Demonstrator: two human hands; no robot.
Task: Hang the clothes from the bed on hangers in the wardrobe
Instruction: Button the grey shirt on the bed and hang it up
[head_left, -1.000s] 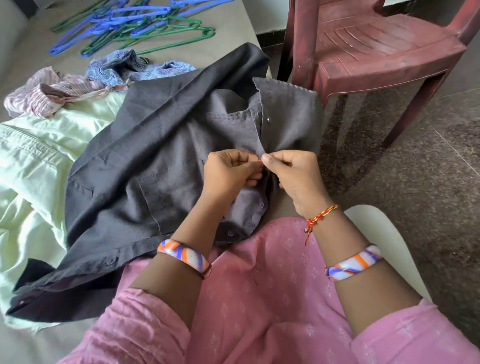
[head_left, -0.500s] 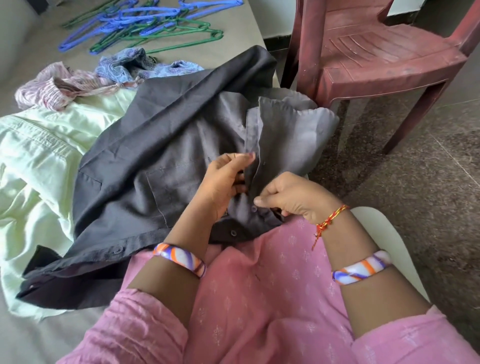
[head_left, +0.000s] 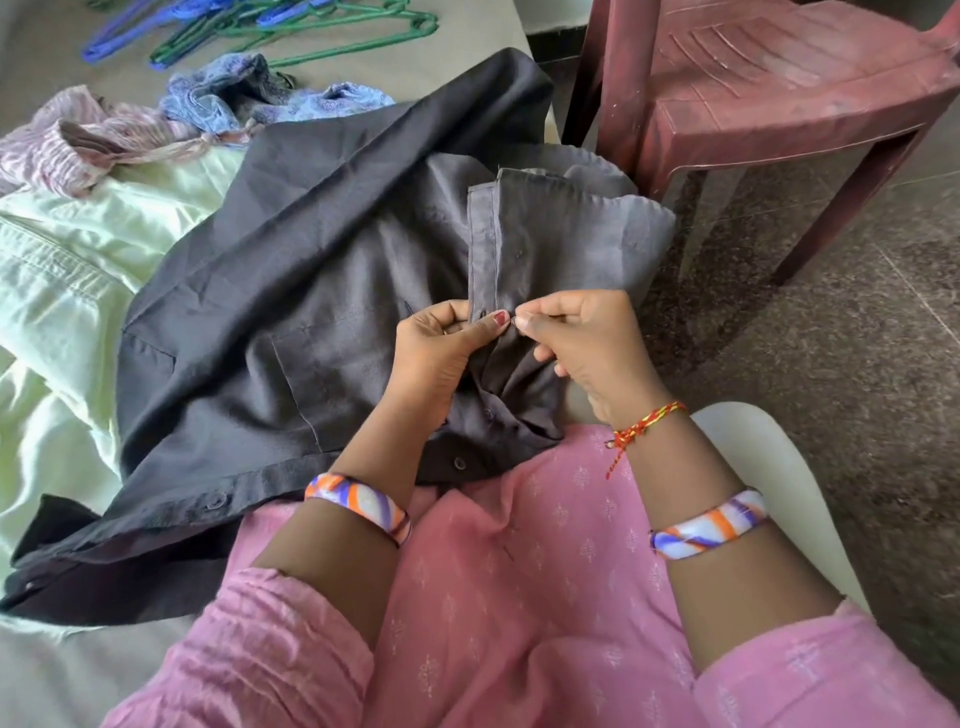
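Hands meet at the button placket of a dark grey woven-cotton shirt (head_left: 291, 291) that is spread over the near edge of the bed (head_left: 467, 31) and onto the person's pink-clad lap. Left hand (head_left: 441, 353): fingers curled, thumb and forefinger pinching the placket edge. Right hand (head_left: 587, 348): fingers curled, fingertips pinching the opposite front edge, touching the left thumb. Left of the shirt, partly under it, lies a pale green cotton garment (head_left: 57, 270). Farther off are a crumpled pink striped cloth (head_left: 78, 140) and a blue printed cloth (head_left: 244, 93). At the far edge, a loose pile of blue and green plastic hangers (head_left: 270, 21). Far right, on the stone floor, stands a maroon plastic chair (head_left: 779, 88).
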